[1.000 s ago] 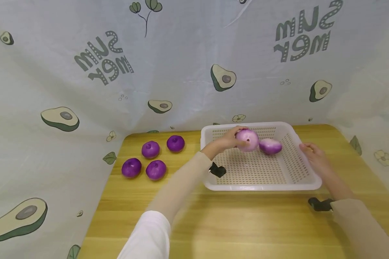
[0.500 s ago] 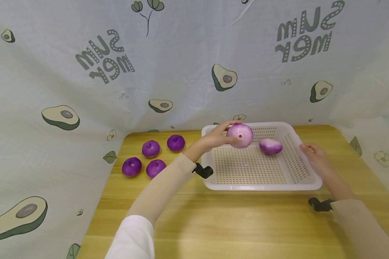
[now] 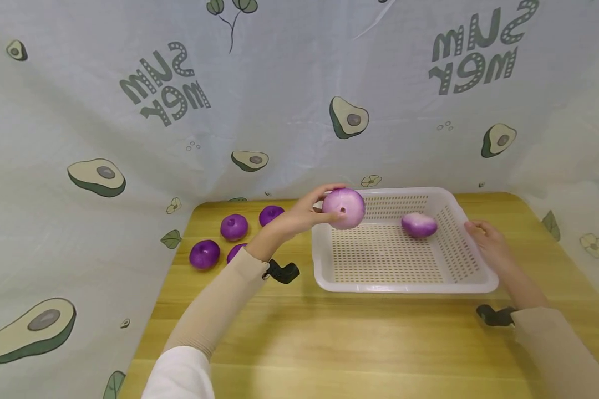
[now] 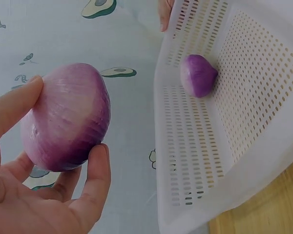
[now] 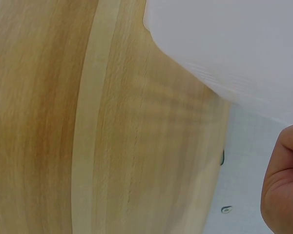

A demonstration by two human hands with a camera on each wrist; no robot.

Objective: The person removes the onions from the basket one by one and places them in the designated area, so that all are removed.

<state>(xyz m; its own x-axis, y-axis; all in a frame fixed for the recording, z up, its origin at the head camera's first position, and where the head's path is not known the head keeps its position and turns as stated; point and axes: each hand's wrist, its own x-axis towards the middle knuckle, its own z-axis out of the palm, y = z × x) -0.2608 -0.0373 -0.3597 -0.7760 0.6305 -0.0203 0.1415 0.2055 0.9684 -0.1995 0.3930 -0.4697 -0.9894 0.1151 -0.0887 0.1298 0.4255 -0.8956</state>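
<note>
My left hand (image 3: 301, 215) grips a purple onion (image 3: 344, 208) above the left end of the white plastic basket (image 3: 404, 288). In the left wrist view, the thumb and fingers curl round that onion (image 4: 71, 117), which is pale with a darker purple side. A second onion (image 3: 419, 225) lies in the basket, against its back wall. My right hand (image 3: 490, 244) holds the basket's right rim; its fingers are partly hidden there. In the right wrist view only part of the right hand (image 5: 288, 180) appears, beside the basket's white wall (image 5: 224, 44).
Several more purple onions (image 3: 204, 255) sit on the left of the wooden table (image 3: 369, 343), some partly behind my left arm. A pale curtain (image 3: 289, 83) printed with avocados hangs behind the table.
My left hand has lifted the onion from beside the one in the basket and carried it leftward to the basket's left end. The right hand stays on the rim.
</note>
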